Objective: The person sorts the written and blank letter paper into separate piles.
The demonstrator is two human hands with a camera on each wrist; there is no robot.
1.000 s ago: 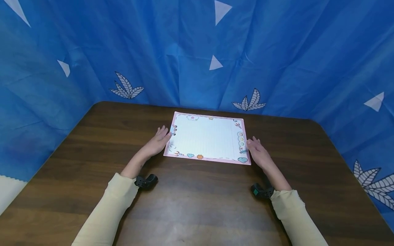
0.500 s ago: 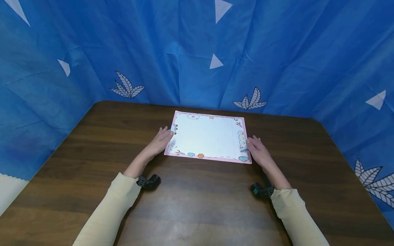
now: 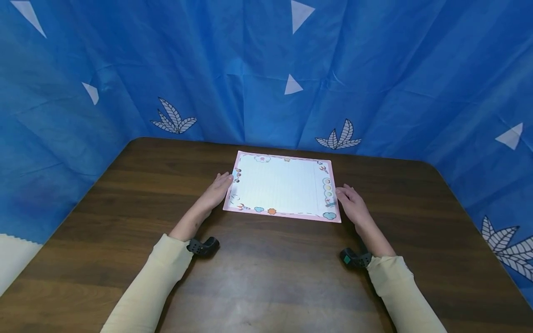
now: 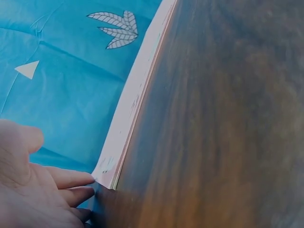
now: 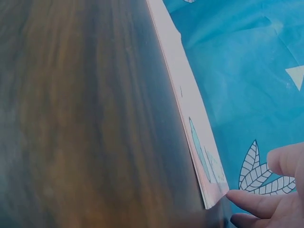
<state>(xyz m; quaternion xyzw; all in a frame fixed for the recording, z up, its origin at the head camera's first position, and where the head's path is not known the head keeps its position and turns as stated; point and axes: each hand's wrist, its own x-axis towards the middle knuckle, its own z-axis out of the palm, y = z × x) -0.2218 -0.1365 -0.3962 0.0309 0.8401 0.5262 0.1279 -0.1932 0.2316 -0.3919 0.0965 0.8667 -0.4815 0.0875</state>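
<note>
A thin stack of lined writing paper [image 3: 275, 187] with a pink border and cartoon drawings lies flat on the table; its layered edge [image 4: 135, 111] shows in the left wrist view. My left hand [image 3: 214, 192] is at the paper's left side, fingers extended and the thumb near the border. In the left wrist view a fingertip [image 4: 88, 178] touches the corner of the stack. At the right side is my right hand [image 3: 351, 203], its index fingertip [image 5: 233, 194] touching the paper's corner in the right wrist view. Neither hand grips anything.
The dark wooden table [image 3: 266, 268] reaches back to a blue curtain [image 3: 266, 69] with white triangles and leaf prints. Each wrist wears a black camera band, on the left [image 3: 204, 246] and on the right [image 3: 356, 258].
The left hand shifts slightly at the paper's left edge, its thumb drawing back a little from the border. The right hand and the paper stay nearly where they were.
</note>
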